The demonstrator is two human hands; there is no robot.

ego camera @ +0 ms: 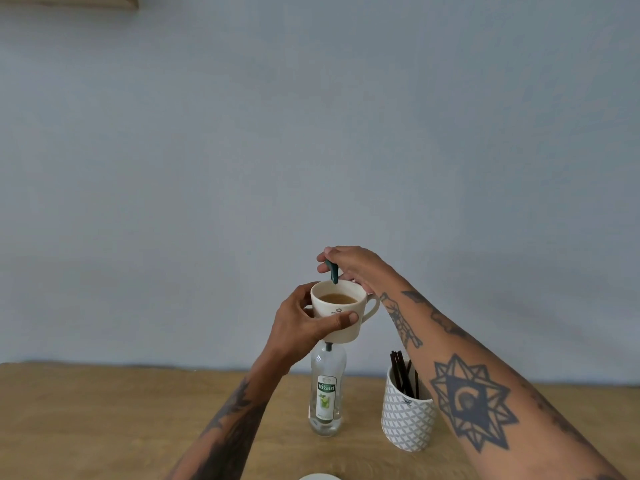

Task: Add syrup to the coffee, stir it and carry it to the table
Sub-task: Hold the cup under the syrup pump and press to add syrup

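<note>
My left hand (304,322) grips a cream cup (341,323) of light-brown coffee round its body, raised above the counter with its handle to the right. A clear syrup bottle (327,393) with a white-and-green label stands upright under the cup. Its dark green pump nozzle (333,271) points down over the cup's far rim. My right hand (349,266) lies over the pump head, with fingers and thumb curled round it. The pump stem is hidden behind the cup.
A white patterned holder (407,417) with several dark stir sticks (403,374) stands right of the bottle on the wooden counter (104,417). A blue-grey wall rises behind. A white rim (318,477) shows at the bottom edge.
</note>
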